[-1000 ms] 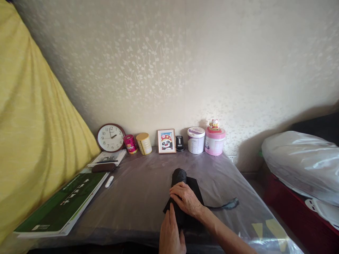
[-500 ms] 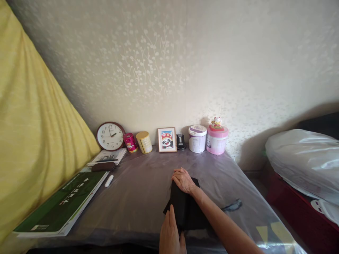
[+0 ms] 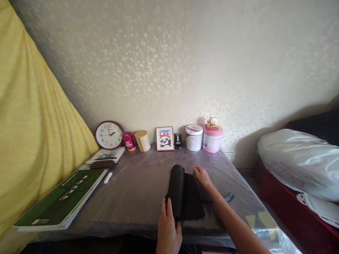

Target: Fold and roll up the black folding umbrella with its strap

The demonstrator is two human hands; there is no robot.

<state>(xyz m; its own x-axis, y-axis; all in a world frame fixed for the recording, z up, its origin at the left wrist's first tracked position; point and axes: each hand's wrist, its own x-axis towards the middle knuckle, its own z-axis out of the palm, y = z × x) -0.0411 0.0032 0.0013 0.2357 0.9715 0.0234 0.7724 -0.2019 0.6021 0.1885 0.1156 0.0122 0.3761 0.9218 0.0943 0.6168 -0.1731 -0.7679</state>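
Note:
A black roll of thin, cloth-like sheet (image 3: 176, 188) lies lengthwise on the table's near half. Its loose flat end (image 3: 193, 204) spreads out to the right. My left hand (image 3: 168, 225) grips the roll's near end, fingers along its left side and thumb at the bottom. At the far right corner of the flat part is my right hand (image 3: 203, 176), its fingers curled closed on the edge; the fingertips are partly hidden. A crumpled blue-grey piece (image 3: 229, 196) lies just right of my right forearm.
A plastic-covered table (image 3: 137, 190) is under everything. Along the wall stand a clock (image 3: 109, 135), tins, a framed panda picture (image 3: 165, 138) and two tubs. On the left lie a green book (image 3: 60, 197) and a white stick-like item (image 3: 108, 177). A white plastic bag (image 3: 299, 155) bulges at right.
My right hand has moved from the top of the black sheet to its far right corner. What lay flattened under my hands now shows as a rounded roll with a flat end.

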